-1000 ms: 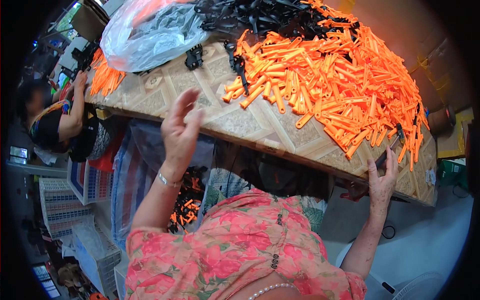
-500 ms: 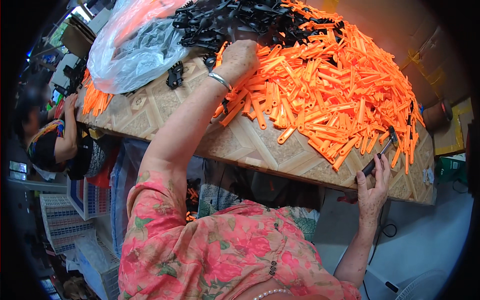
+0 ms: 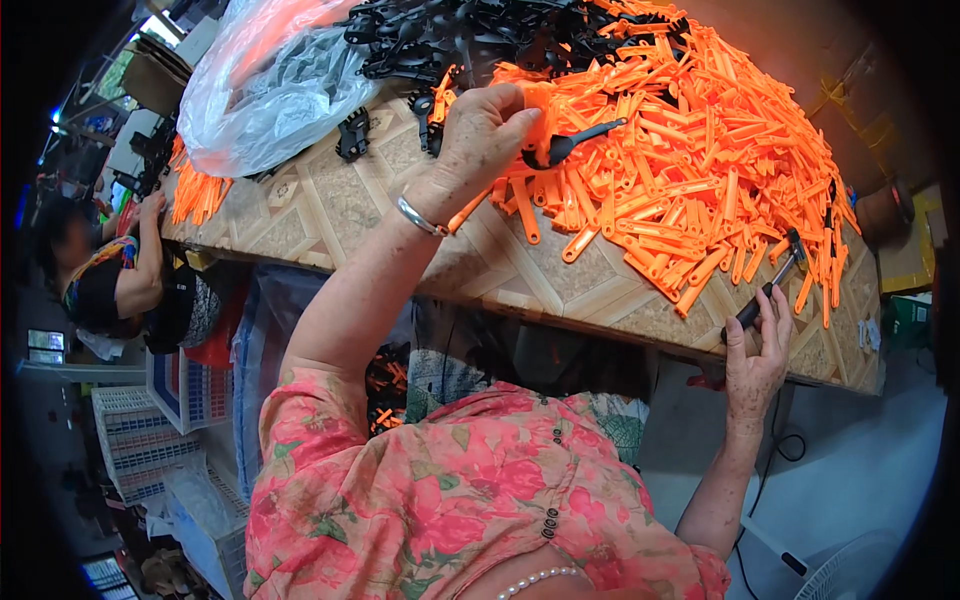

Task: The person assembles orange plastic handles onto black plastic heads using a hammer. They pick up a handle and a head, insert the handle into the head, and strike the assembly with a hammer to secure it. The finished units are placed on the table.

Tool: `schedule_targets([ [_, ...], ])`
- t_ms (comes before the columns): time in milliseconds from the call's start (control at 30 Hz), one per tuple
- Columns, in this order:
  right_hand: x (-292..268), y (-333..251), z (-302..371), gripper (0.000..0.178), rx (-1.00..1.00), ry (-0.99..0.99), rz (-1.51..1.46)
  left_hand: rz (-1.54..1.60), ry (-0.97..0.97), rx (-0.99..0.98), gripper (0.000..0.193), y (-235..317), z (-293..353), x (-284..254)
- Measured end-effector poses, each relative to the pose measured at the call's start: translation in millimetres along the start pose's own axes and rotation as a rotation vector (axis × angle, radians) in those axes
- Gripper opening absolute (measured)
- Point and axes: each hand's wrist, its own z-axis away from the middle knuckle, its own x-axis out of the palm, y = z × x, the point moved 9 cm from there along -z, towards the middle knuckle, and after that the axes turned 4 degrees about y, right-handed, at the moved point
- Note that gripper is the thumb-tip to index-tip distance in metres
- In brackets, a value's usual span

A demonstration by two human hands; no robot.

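Observation:
My left hand [image 3: 482, 138] is closed, fingers pinched, in front of the pile. At its fingertips is a black spoon-shaped piece [image 3: 572, 146], its narrow end pointing right, together with blurred orange plastic at the fingers. The grip itself is partly hidden. Behind and right of this hand lies a large heap of orange plastic handles [image 3: 670, 170]. Near the table's right front edge, my right hand [image 3: 757, 350] is wrapped round the black handle of a tool [image 3: 745, 314]. The tool's thin metal shaft points up toward the heap and ends in a dark head.
Black plastic utensil parts [image 3: 450, 40] are piled at the back. A clear plastic bag [image 3: 280, 100] lies at the back left beside a loose black piece [image 3: 353, 134]. Another person [image 3: 120, 265] sits at the table's left end near a small orange pile [image 3: 197, 190]. White crates [image 3: 140, 445] stand lower left.
My left hand has drawn back from the pile toward me, and the black spoon-shaped piece now shows at its fingers. My right hand keeps the tool and has shifted slightly.

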Motion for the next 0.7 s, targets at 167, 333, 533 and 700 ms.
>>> schedule_targets([
  [167,-4,-9,5,0.042,-0.035,0.027,0.015,0.05,0.072,-0.018,0.012,3,17,7],
  [333,-10,-16,13,0.041,-0.062,0.098,-0.023,0.176,0.128,-0.116,0.014,-12,22,1],
  [533,-16,-47,18,0.038,0.004,0.133,-0.114,0.246,0.246,-0.076,0.014,-14,30,-21],
  [700,10,-117,7,0.034,-0.368,0.086,-0.118,0.06,0.322,-0.071,0.019,-35,33,-42],
])
